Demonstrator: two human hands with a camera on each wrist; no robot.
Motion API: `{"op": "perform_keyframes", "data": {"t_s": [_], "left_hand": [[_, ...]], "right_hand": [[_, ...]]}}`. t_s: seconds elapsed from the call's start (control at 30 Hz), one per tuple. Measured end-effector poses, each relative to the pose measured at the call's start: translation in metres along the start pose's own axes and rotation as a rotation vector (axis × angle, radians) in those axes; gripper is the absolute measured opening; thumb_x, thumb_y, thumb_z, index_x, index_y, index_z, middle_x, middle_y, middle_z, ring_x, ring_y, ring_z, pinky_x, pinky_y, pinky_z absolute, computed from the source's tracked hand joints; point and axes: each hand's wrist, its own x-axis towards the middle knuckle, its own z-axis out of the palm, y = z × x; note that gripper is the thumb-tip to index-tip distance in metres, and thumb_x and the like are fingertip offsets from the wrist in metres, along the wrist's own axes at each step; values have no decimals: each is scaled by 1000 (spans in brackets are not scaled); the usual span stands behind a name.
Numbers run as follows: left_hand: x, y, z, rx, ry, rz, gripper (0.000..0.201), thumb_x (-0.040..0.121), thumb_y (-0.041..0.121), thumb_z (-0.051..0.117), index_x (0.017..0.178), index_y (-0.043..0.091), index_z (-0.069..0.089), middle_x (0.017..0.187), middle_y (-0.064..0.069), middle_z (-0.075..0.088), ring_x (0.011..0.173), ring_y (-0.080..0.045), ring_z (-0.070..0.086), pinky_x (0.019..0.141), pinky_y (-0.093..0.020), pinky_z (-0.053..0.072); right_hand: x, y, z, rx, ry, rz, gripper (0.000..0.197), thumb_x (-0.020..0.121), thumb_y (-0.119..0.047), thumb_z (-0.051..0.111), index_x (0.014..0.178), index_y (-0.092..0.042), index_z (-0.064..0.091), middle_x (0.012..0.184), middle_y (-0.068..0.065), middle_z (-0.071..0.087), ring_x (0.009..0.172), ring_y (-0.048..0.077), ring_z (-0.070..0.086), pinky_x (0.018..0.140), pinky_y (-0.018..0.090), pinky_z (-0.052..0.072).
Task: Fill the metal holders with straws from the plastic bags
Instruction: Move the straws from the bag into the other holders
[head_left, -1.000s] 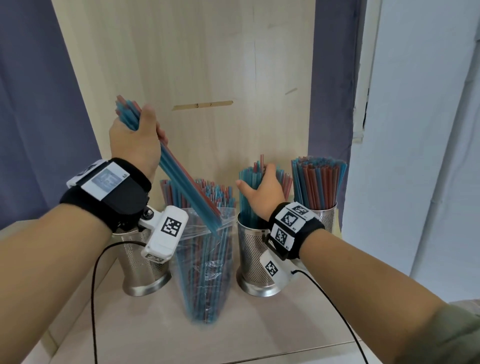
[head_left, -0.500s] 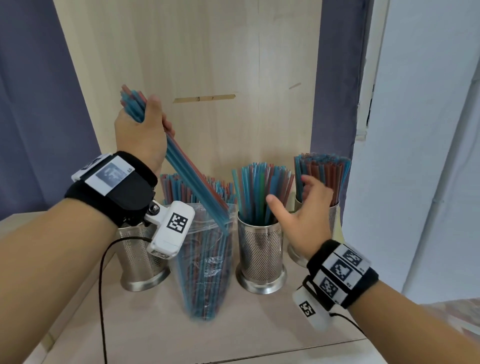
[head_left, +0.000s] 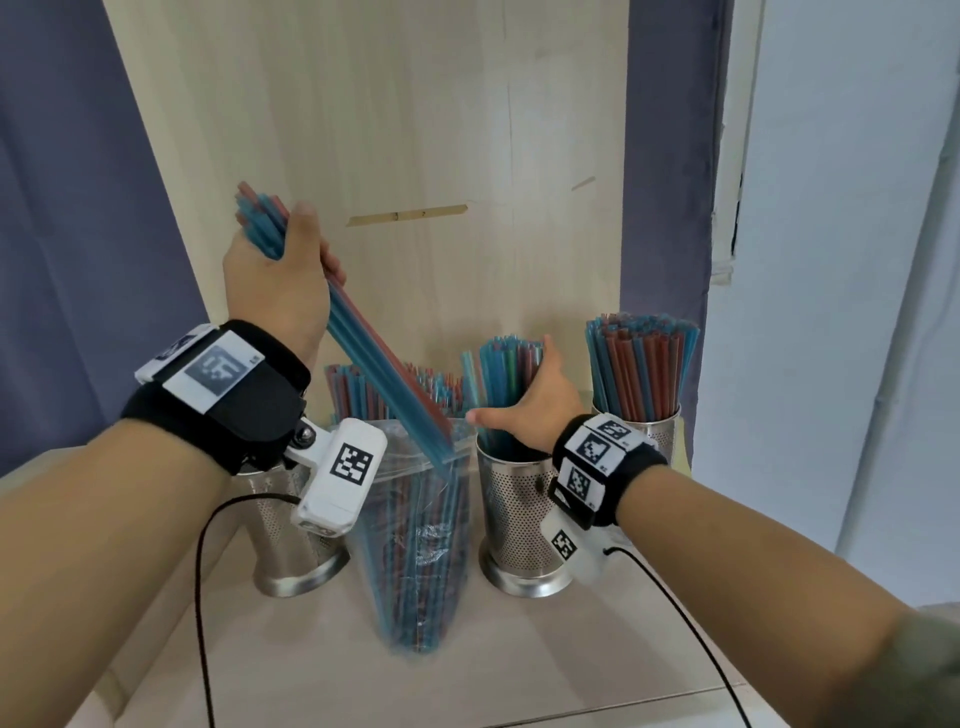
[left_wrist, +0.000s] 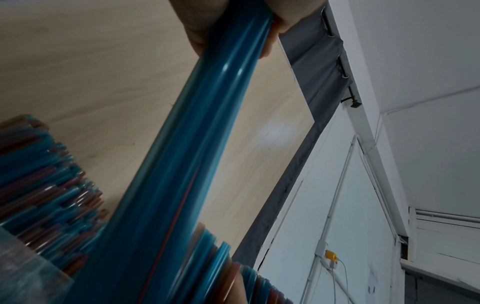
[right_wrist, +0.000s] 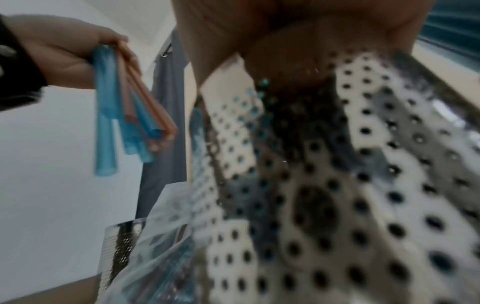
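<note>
My left hand (head_left: 306, 249) is raised at the left and grips a bundle of blue and red straws (head_left: 363, 353). The bundle slants down, and its lower ends reach the mouth of the clear plastic bag (head_left: 415, 545), which stands full of straws. Close up, the left wrist view shows the bundle (left_wrist: 182, 164) running from my fingers (left_wrist: 202, 24) to the bag. My right hand (head_left: 535, 395) lies open against the straws in the middle metal holder (head_left: 514, 519), thumb spread to the left. The perforated holder (right_wrist: 337, 185) fills the right wrist view.
A right holder (head_left: 660, 431) packed with straws stands by the white wall. Behind my left wrist is the left holder (head_left: 291, 540). A wooden back panel (head_left: 415, 130) rises behind everything. Cables trail from both wrists over the wooden shelf (head_left: 519, 665).
My right hand left the middle holder, drew back toward the right holder, and is now against the middle holder's straws again. The left hand keeps its bundle raised, almost unmoved.
</note>
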Motion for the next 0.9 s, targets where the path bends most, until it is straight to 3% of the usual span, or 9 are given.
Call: {"op": "perform_keyframes", "data": {"t_s": [0.1,0.17,0.33,0.4,0.47,0.57,0.63,0.77,0.9], "left_hand": [[1,5,-3,-4,0,8,22,97,27,53,80,16,46,48,10,52,47,-9,50,60,-31,49],[1,7,-3,-21,3,4,22,97,27,53,80,16,46,48,10,51,46,-8,50,60,-31,49],[-1,6,6,-79,0,-35,23,98,25,52,78,16,45,46,11,51,44,-7,49,58,-29,47],[-4,5,13,-110,-5,-50,23,98,24,52,78,16,44,46,10,50,44,-7,48,56,-29,47],[-7,5,17,-146,-2,-58,23,98,22,52,78,15,44,46,11,50,44,-7,48,54,-27,47],[-8,5,22,-140,-4,-43,21,99,22,52,81,13,45,46,11,50,44,-7,48,54,-27,47],[-8,3,24,-135,-3,-32,20,98,23,52,87,9,45,48,11,51,44,-7,49,55,-27,48],[-8,1,26,-115,0,-22,19,98,24,53,86,12,45,50,10,51,46,-8,49,55,-28,47],[-5,4,25,-112,4,-6,19,98,25,53,87,11,45,50,10,50,45,-8,49,56,-29,47]], "right_hand": [[11,7,-6,70,-2,-20,80,70,-30,87,135,-15,43,119,2,62,108,21,63,86,31,54],[14,13,-10,93,-53,-16,61,72,-32,84,124,-16,57,116,0,67,103,18,64,87,33,54],[13,19,-17,165,-129,-5,45,84,-23,74,126,-12,60,115,3,68,105,20,65,86,29,52],[12,16,-24,180,-215,-5,40,90,-18,68,128,-13,56,116,3,66,106,20,64,92,31,52],[12,15,-28,255,-332,10,46,89,-9,66,132,-12,49,118,4,65,106,20,64,97,37,51],[15,16,-24,244,-272,37,115,68,-27,86,153,-16,10,145,10,44,129,26,49,111,47,39],[15,13,-15,190,-149,15,141,59,-37,91,152,-22,-13,156,9,26,141,25,33,117,45,29],[18,4,1,178,9,9,138,60,-34,92,152,-28,-10,147,9,40,128,27,50,107,43,43],[23,8,-1,204,19,6,100,66,-27,89,145,-13,27,116,-3,58,107,19,62,92,36,53]]}}
